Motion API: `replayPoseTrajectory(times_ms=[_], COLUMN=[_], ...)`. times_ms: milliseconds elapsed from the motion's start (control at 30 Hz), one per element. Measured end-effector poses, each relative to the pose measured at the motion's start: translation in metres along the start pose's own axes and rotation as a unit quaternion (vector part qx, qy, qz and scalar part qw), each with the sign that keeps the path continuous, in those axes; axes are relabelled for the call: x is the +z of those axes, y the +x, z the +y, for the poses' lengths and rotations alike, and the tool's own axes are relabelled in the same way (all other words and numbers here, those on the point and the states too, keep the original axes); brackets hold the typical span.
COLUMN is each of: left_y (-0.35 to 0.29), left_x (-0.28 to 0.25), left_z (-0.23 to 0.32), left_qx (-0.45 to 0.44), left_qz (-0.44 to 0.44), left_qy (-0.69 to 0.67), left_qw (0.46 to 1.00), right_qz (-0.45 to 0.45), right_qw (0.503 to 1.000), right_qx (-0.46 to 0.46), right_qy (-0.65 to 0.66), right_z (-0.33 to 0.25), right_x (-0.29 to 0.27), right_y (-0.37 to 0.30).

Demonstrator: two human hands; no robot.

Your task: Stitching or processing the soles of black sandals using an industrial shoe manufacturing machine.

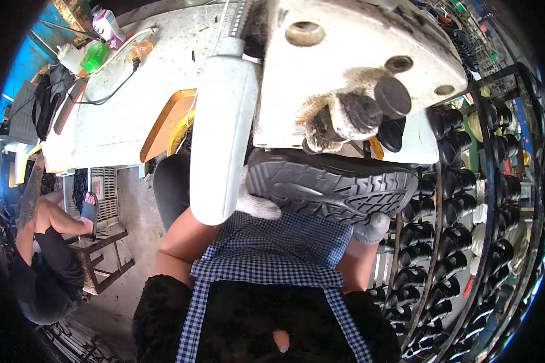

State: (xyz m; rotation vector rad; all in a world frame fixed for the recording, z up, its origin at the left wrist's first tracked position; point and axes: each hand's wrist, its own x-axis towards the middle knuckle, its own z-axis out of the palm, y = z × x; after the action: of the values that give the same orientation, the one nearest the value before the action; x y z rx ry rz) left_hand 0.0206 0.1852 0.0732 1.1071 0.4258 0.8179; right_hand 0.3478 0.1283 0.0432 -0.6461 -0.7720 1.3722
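Note:
A black shoe [330, 186] lies sideways under the head of a white, grease-stained machine [357, 60], with its treaded sole facing me. My left hand [259, 204], in a pale knit glove, is closed on the shoe's left end. Part of that hand is hidden behind a long white housing [224, 139] on a flexible metal neck. At the shoe's right end my right hand [372, 228], also gloved, grips from below. The shoe's upper is out of sight. Dark knobs [392, 97] stick out of the machine just above the shoe.
The white worktable [121, 127] has an orange-edged cutout [166, 124], a bottle [107, 27], a green container [94, 57] and a cable. Racks of black shoes [442, 236] stand at the right. Another person [48, 260] sits at the left by a stool [106, 260].

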Motion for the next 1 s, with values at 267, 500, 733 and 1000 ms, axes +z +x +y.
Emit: replayPoseTrajectory(times_ms=[267,500,733,1000], left_y=[-0.050,-0.103,-0.155,-0.159], left_x=[-0.016,-0.068,-0.105,-0.058], left_z=[0.010,-0.006,-0.040,-0.060], left_qx=[-0.002,0.122,0.157,0.191], left_qz=[0.160,0.153,0.278,0.220], left_qy=[-0.062,-0.157,0.197,-0.198], left_qw=[0.985,0.968,0.927,0.936], right_qz=[-0.132,-0.208,-0.352,-0.437], right_qw=[0.990,0.968,0.870,0.812], right_qx=[0.004,0.037,-0.037,0.273], right_qy=[-0.041,-0.139,-0.343,-0.274], right_z=[0.022,0.065,0.093,0.057], right_x=[0.034,0.098,0.138,0.133], right_y=[0.017,0.014,0.047,0.085])
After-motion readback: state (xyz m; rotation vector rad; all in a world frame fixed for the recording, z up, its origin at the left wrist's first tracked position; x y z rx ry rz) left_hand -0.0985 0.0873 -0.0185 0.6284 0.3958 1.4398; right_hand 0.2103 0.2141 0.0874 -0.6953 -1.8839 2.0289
